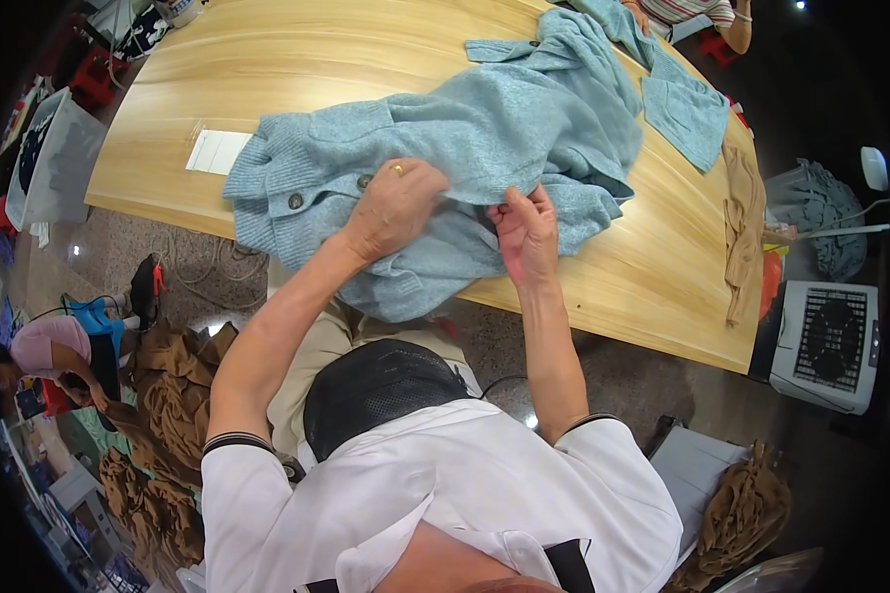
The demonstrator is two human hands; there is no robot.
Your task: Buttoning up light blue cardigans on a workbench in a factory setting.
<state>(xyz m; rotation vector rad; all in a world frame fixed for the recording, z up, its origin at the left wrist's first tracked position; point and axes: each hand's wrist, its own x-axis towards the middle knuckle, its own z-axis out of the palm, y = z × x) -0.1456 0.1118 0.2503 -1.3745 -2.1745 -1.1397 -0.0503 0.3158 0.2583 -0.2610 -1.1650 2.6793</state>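
Observation:
A light blue knitted cardigan with dark buttons and ribbed edging lies bunched on the table, partly hanging over its front edge. My left hand is closed on the cardigan's button front, a ring on one finger; its fingertips are partly hidden. To its right, my right hand pinches an edge of the knit between thumb and fingers, palm turned partly up. Between my hands the fabric edge is slightly raised, with a dark gap below it near the right fingertips.
The wooden table carries a white paper on the left and a brown fabric strip on the right. Another blue knit piece lies near a person in stripes. A grey-white machine stands at the right corner; brown garments pile up left.

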